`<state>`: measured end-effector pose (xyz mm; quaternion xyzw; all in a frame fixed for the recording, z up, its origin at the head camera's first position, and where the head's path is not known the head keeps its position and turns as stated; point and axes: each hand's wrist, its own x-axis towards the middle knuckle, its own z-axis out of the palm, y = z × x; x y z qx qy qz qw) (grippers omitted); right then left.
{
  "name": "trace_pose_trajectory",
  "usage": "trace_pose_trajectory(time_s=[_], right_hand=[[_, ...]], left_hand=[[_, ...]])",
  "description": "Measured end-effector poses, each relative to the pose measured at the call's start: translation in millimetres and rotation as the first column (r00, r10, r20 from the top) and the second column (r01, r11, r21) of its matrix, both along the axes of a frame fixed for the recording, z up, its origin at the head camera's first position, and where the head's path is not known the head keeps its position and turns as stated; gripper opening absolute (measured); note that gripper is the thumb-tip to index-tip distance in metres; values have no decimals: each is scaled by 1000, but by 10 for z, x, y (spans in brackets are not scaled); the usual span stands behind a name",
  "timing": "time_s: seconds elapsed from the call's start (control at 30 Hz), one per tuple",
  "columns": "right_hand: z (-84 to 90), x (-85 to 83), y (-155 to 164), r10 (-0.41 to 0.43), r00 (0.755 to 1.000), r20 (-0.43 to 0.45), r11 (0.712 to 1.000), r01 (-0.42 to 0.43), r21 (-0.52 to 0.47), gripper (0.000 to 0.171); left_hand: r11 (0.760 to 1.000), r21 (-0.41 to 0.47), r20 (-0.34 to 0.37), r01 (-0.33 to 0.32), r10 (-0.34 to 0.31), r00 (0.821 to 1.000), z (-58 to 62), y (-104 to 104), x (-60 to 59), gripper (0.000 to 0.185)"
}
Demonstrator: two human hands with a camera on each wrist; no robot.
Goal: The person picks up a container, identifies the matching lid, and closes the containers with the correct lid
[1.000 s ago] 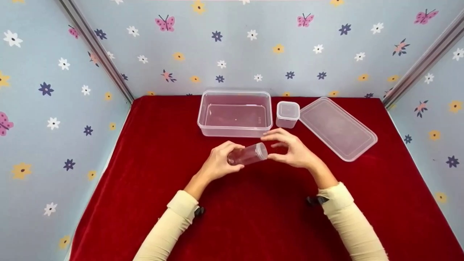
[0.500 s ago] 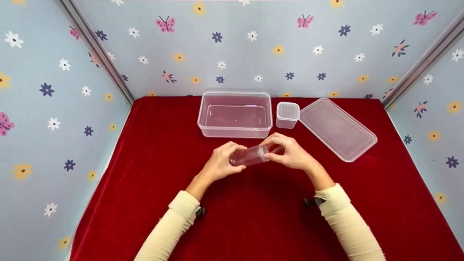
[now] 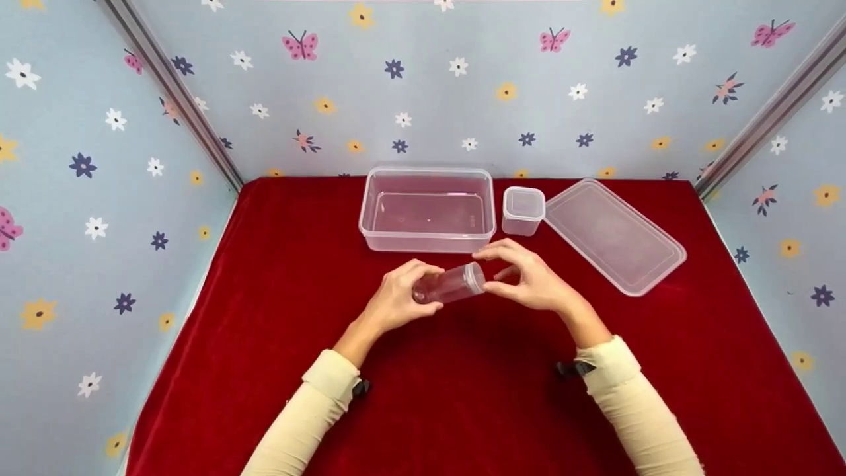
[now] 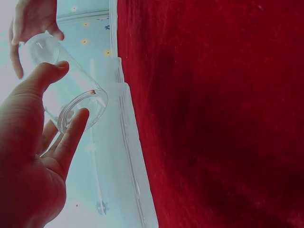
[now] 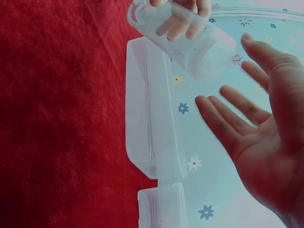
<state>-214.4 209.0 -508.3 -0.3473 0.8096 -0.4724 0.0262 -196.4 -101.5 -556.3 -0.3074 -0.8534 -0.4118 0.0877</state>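
Observation:
My left hand (image 3: 395, 297) grips a clear cylindrical jar (image 3: 446, 284) near its base, thumb on one side and fingers on the other. The jar is held tilted over the red cloth, its ringed lid end (image 3: 474, 277) pointing right. My right hand (image 3: 532, 285) is just beyond that end, thumb and fingers spread around a gap. In the right wrist view, its fingers (image 5: 223, 111) stand apart from the jar (image 5: 211, 54). The left wrist view shows the left thumb (image 4: 50, 73) lying along the jar's side.
Behind the hands stands an open rectangular plastic box (image 3: 429, 242). To its right is a small lidded square container (image 3: 523, 215), then a large flat lid (image 3: 615, 238) lying on the red cloth (image 3: 449, 410). Patterned walls (image 3: 436, 86) enclose the back and sides.
Half a second ago my right fingers were around the jar's lid end; they have since drawn back and opened. The left hand keeps its grip, with the jar nearly in the same place.

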Motion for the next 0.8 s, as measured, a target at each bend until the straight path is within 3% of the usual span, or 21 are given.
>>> trace_pose_trajectory(time_s=[0.27, 0.57, 0.8], right_hand=[[-18, 2, -5, 104, 995, 1, 995, -104, -5, 38], [-1, 28, -34, 3, 1000, 23, 997, -5, 75, 36], [-11, 29, -26, -9, 1000, 26, 996, 7, 88, 42]], left_hand=[[1000, -8, 29, 18, -18, 999, 14, 12, 12, 54], [1000, -5, -5, 28, -28, 1000, 21, 37, 5, 54], [1000, -13, 30, 19, -19, 999, 13, 34, 6, 54]])
